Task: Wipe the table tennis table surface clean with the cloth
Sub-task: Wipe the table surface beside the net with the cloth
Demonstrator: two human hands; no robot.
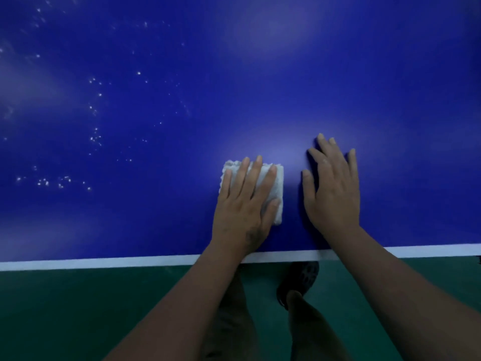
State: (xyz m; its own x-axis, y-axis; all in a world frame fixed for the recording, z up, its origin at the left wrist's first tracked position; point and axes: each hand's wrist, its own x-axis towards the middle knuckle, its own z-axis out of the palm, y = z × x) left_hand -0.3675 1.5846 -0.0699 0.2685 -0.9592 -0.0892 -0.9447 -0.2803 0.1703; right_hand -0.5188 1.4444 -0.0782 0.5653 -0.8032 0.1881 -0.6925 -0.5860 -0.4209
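Blue table tennis table (338, 74) fills most of the view, seen from above, with a white edge line (104, 263) running left to right along its near side. Just beyond that line, near the middle, a folded white cloth (273, 188) lies flat on the surface. The left hand (244, 204) rests on top of the cloth, palm down, fingers straight and slightly spread, pressing it to the table rather than grasping it; the hand covers much of the cloth, leaving its far and right edges showing. Just to the right, apart from the cloth, the right hand (333, 188) lies flat on the bare blue surface, fingers extended and holding nothing. Both forearms reach in from the near edge and cross the white line. Scattered white specks (93, 138) dot the left part of the table, well apart from the cloth, with a cluster near the left edge. Below the table edge lies a dark green floor (78, 308), where the person's legs and a dark shoe (302, 280) show between the arms.
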